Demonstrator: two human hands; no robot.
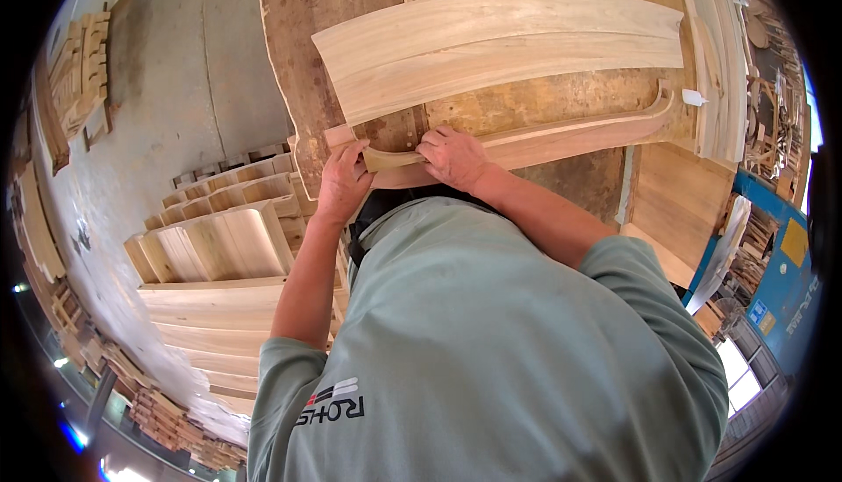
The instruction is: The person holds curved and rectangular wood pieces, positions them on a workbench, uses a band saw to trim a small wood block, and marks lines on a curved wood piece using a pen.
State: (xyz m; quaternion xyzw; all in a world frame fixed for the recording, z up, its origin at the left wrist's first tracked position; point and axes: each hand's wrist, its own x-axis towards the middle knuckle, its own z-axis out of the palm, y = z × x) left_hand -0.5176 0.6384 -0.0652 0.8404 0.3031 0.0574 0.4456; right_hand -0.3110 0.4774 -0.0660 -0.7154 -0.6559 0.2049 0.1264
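Note:
A long, pale wooden rail (579, 135) with upturned ends lies along the near edge of the workbench, close to my body. At its left end, a short yellowish-tan strip (392, 161) follows the inside of the curve. My left hand (344, 181) pinches the strip's left end, thumb and fingers together. My right hand (453, 157) rests on the rail with its fingers curled over the strip's right end. Whether the strip is paper or wood I cannot tell. Beyond the rail lies a wide, slightly bowed wooden panel (500, 39).
The brown workbench (303, 26) carries a small white object (693, 97) by the rail's right end. Stacked wooden parts (219, 245) stand at my left, near the bench. A blue machine frame (776, 263) is on the right. Further timber piles (83, 70) sit on the grey floor.

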